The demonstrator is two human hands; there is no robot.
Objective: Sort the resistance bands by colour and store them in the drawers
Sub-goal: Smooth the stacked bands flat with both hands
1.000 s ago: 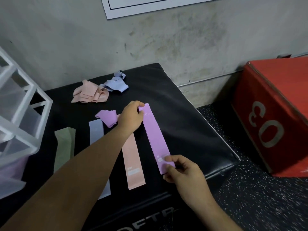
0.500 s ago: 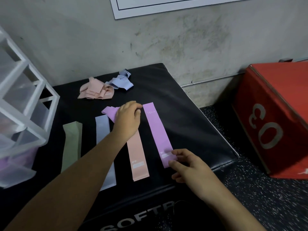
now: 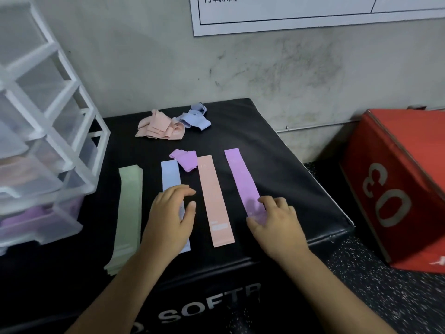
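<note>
On top of the black padded box [image 3: 277, 165], seen from the head camera, four bands lie flat, side by side and apart from each other. From left to right they are a stack of green bands [image 3: 128, 213], a blue band [image 3: 170, 174], a peach band [image 3: 214, 201] and a purple band [image 3: 242, 179]. A crumpled purple band [image 3: 185, 159] sits at the far ends of the blue and peach ones, overlapping both. Farther back, near the wall, a crumpled peach pile [image 3: 156, 126] touches a crumpled blue pile [image 3: 195, 118].

The left hand [image 3: 168, 220] is over the near half of the blue band, its fingers loosely curved, thumb and forefinger apart, with nothing held between them. The right hand [image 3: 277, 222] covers the near end of the purple band, fingers bent with their tips on it and the thumb at its near edge. Blur hides whether they pinch the band or only press it.

At the left stands a white drawer unit [image 3: 48, 131] with translucent drawers, and something purple shows through a lower one. A red box [image 3: 397, 189] stands on the speckled floor to the right, and a printed sheet [image 3: 313, 13] hangs on the wall.
</note>
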